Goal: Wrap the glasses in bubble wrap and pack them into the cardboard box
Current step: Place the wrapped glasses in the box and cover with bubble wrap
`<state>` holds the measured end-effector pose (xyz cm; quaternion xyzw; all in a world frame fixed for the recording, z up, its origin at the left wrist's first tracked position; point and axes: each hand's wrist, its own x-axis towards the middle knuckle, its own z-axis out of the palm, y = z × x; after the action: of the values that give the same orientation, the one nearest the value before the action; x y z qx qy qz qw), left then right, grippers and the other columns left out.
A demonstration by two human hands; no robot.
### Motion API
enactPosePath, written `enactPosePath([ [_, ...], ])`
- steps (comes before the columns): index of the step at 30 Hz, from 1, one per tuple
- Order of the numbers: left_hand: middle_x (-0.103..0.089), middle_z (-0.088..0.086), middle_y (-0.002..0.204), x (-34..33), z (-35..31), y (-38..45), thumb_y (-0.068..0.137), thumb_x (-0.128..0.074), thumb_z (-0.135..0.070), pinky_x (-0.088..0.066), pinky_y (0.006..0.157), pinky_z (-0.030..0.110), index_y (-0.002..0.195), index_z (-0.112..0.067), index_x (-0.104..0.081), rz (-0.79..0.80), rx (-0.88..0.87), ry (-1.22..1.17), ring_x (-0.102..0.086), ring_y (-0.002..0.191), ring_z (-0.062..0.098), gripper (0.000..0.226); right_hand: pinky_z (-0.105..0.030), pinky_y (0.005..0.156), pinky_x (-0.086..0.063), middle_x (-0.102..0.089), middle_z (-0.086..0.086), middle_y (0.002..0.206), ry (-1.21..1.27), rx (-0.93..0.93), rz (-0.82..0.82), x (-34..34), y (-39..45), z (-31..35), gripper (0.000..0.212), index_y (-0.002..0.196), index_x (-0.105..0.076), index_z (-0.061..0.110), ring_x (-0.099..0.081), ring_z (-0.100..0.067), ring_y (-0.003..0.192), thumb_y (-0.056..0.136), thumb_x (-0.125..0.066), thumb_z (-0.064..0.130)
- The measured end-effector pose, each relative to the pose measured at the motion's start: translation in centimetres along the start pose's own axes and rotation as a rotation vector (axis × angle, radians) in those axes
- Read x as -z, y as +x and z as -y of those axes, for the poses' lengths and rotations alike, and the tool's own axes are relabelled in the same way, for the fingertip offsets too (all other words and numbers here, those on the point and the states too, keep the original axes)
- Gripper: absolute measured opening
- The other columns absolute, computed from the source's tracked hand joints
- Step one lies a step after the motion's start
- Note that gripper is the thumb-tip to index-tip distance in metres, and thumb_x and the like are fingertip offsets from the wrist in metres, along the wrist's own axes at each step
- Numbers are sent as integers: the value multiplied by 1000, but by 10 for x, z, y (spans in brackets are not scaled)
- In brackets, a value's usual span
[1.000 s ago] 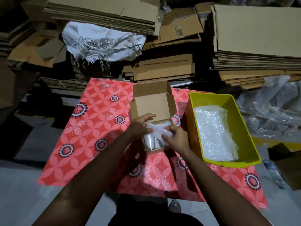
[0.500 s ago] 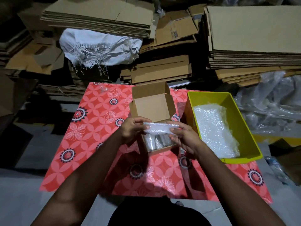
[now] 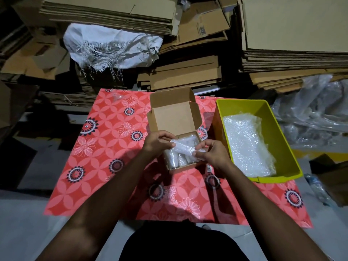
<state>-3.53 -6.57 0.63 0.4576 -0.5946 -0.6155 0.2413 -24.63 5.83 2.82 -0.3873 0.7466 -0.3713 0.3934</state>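
A small cardboard box stands open on the red flowered mat, its lid tipped back. Wrapped glasses lie side by side inside its near half. Just above them hangs a bubble-wrapped bundle, held crosswise over the box. My left hand pinches the bundle's left end. My right hand grips its right end with curled fingers. What the wrap holds is blurred.
A yellow-green bin with sheets of bubble wrap stands right of the box. Stacks of flat cardboard and a white frayed sack line the back. Clear plastic sheeting lies at right.
Both hands have come up out of the box with the bundle and now hold it by its ends above the packed glasses. The camera has shifted slightly.
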Motion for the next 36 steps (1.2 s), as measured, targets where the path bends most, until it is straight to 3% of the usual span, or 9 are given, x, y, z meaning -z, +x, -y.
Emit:
enactPosePath([
  [5, -72, -4, 82, -9, 27, 3, 70, -68, -3, -41, 65, 8, 83, -20, -78, -185, -190, 384, -59, 69, 1, 23, -24, 61, -49, -69, 7, 68, -340, 63, -244, -14, -9, 6, 29, 93, -75, 28, -61, -10, 59, 65, -81, 24],
  [10, -68, -5, 93, -9, 34, -6, 73, -76, -10, -45, 80, 25, 91, -29, -78, -186, -190, 648, -58, 85, 14, 26, -36, 65, -51, -70, -9, 77, -450, 219, -325, -49, -13, 5, 14, 86, -64, 16, -65, -32, 72, 74, -67, 22],
  [14, -65, -2, 93, -9, 38, -7, 73, -76, -17, -43, 79, 26, 94, -33, -75, -190, -220, 672, -52, 83, 10, 26, -37, 58, -39, -58, -11, 75, -635, 253, -231, -72, -13, -3, 12, 77, -51, 15, -59, -36, 68, 77, -63, 17],
  [20, -68, 0, 111, -9, 39, -4, 79, -73, -22, -41, 91, 29, 121, -28, -69, -52, -358, 791, -56, 103, 21, 43, -32, 64, -41, -67, -11, 94, -938, 223, -80, -80, -2, -2, 9, 89, -68, 14, -65, -32, 86, 85, -63, 20],
  [23, -64, 1, 93, -14, 42, -3, 83, -52, -32, -48, 81, 38, 127, -31, -67, -25, -473, 1011, -55, 91, 27, 46, -36, 75, -51, -55, -11, 109, -946, 207, -31, -85, 1, -4, 13, 91, -73, 9, -65, -30, 86, 85, -62, 11],
  [26, -58, 2, 87, -19, 37, -6, 81, -47, -34, -51, 76, 41, 130, -34, -64, -50, -476, 1115, -53, 89, 28, 52, -37, 85, -48, -67, -9, 98, -1082, 310, 36, -85, 3, -9, 26, 89, -74, 11, -59, -29, 96, 90, -53, 26],
  [29, -60, 3, 89, -20, 37, -6, 80, -54, -30, -51, 79, 42, 128, -34, -64, -41, -480, 1145, -53, 91, 28, 49, -40, 86, -45, -66, -7, 96, -1043, 312, 62, -76, 6, -14, 33, 89, -76, 14, -51, -29, 102, 93, -49, 32],
  [32, -60, 3, 96, -18, 38, -4, 82, -56, -28, -49, 86, 43, 129, -33, -65, -9, -443, 1105, -52, 97, 28, 48, -37, 80, -50, -61, -11, 101, -886, 299, -4, -65, 12, -13, 20, 101, -71, 11, -56, -30, 102, 83, -62, 14],
  [36, -61, 3, 102, -14, 45, -7, 79, -62, -29, -49, 86, 44, 123, -26, -68, -77, -464, 982, -53, 100, 27, 44, -39, 82, -49, -48, -11, 105, -935, 374, -40, -58, 19, -18, 43, 119, -62, 14, -49, -30, 102, 76, -69, 11],
])
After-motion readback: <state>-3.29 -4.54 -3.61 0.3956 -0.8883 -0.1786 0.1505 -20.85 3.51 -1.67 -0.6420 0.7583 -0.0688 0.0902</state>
